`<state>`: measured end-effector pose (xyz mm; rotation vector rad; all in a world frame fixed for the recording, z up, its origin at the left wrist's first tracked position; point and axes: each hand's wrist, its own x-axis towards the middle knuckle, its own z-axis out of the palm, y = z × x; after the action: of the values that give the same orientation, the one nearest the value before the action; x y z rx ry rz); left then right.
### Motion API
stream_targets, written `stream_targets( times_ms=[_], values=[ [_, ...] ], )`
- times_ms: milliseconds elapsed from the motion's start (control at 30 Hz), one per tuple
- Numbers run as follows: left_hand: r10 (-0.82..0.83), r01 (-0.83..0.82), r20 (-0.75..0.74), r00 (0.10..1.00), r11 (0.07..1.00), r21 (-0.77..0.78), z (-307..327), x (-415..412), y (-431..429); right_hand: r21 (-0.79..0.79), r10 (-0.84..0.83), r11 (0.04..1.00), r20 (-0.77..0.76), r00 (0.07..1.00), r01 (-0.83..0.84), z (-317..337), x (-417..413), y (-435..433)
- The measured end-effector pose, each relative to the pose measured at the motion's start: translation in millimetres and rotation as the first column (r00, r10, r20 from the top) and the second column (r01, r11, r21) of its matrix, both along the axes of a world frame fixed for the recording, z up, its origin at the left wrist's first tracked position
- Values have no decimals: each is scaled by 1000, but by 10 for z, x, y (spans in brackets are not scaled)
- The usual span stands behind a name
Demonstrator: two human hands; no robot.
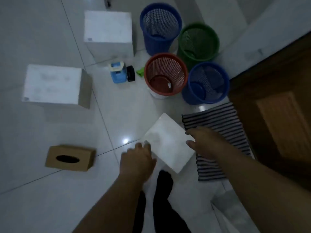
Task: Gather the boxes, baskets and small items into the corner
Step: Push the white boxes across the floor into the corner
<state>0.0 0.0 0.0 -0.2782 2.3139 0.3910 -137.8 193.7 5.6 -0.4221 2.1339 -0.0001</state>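
Pale glossy floor tiles (50,190) with dark grout lines spread under me, and a brown wooden door (277,115) closes the right side. My dark trouser legs (164,199) show at the bottom edge. Both my forearms reach down to a small white box (168,145) lying tilted on the floor just ahead of my feet. My left hand (137,161) sits at its near left edge with the fingers spread and curled against the side; my right hand (204,142) is at the box's right edge, fingers loosely open with the tips on the top face. Blur keeps me from telling whether either hand truly grips it. A black-and-white striped cloth (217,125) lies beside the box, partly under my right hand, next to the door.

To the left, well apart, a brown cardboard tissue box (70,158) rests with its oval slot up. Farther out stands a larger white carton (53,84), and beyond it another white carton (107,27).

Between the cartons and the baskets sit a small blue-and-cream container (117,74), a black item (131,73) touching it, and a green scrap (140,72).

Four mesh baskets cluster upright near the door: a red basket (165,74), a near blue basket (207,83), a green basket (198,41) and a far blue basket (160,26).
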Motion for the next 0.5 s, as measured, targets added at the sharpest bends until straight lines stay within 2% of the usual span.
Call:
stream_targets(
  times_ms=[67, 167, 333, 433, 500],
  values=[
    [126, -127, 107, 986, 992, 4, -533, 42, 202, 7, 30, 1000, -12, 999, -30, -524, -51, 53],
    [187, -198, 217, 958, 980, 31, -1275, 91, 485, 48, 146, 988, 19, 989, -147, -1321, -65, 134],
    [200, -204, 224, 954, 979, -6, -2150, -11, 763, 70, 276, 959, -43, 960, -273, -2282, -38, 227],
    [322, -327, 259, 910, 945, -27, -2468, -55, 864, 128, 331, 938, -53, 942, -323, -2598, -36, 300],
    [410, -432, 287, 866, 902, 13, -2596, -42, 952, 121, 296, 950, -68, 953, -287, -2759, -39, 382]
  ],
)
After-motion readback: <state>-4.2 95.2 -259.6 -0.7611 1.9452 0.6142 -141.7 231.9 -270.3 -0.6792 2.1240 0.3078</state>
